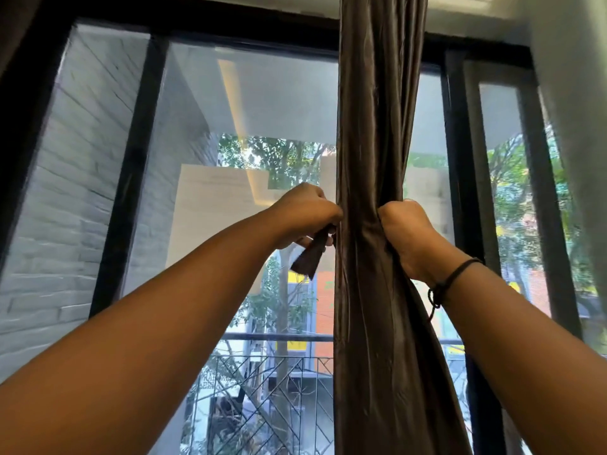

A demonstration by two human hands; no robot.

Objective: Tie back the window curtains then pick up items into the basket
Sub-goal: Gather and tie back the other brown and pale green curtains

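Observation:
A dark brown satin curtain [374, 110] hangs gathered into one narrow bunch in front of the window. My left hand [305, 213] is at the bunch's left side and grips a dark brown tie-back strap [310, 254], whose loose end hangs below my fist. My right hand [407, 231], with a black cord on its wrist, grips the curtain from the right at the same height. The bunch is pinched narrow between the two hands. No basket is in view.
A large black-framed window [138, 178] fills the view. Through the glass I see a grey brick wall [65, 208], a balcony railing [262, 372], trees and buildings. A white wall [571, 93] stands at the right.

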